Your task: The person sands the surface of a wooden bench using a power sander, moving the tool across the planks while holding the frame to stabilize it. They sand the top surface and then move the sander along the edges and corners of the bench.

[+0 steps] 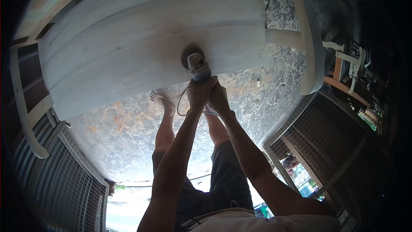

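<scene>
An angle grinder (198, 67) with a grey body and a dark round disc rests its disc against the pale plank seat of a wooden bench (141, 66). My left hand (199, 94) is closed around the rear of the grinder. Beside it, my right hand (218, 98) is also closed at the rear of the tool, with its fingers partly hidden. A thin cord (180, 107) loops down behind my wrists. Around the disc the plank surface looks darker.
Curved armrests flank the bench, one on the left (25, 103) and one on the right (312, 60). My bare foot (162, 99) stands on the marbled floor (128, 137) near the seat's front edge. Wire mesh panels (317, 133) stand at both sides.
</scene>
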Action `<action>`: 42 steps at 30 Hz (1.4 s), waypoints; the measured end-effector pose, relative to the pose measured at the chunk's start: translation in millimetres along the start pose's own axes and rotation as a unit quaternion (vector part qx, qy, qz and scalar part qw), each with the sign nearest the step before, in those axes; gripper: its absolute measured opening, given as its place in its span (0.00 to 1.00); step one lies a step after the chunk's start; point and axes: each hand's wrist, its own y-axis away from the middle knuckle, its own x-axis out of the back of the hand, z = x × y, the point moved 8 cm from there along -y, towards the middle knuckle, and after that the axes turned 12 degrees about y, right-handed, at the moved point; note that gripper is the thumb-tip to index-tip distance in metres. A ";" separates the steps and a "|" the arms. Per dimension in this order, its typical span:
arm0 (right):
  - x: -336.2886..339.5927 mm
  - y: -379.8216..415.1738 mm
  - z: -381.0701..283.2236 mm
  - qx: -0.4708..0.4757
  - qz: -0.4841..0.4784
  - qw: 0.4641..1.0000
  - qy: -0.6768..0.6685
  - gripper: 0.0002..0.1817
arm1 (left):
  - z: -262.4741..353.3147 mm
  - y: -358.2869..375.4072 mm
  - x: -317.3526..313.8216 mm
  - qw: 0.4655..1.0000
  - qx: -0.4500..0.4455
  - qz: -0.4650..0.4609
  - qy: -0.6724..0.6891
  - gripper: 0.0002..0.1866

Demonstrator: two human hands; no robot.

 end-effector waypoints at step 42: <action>200.9 -105.8 108.8 -0.120 0.203 0.957 -0.168 0.33 | 203.0 -242.1 -74.7 0.702 -0.354 0.208 -0.582 0.57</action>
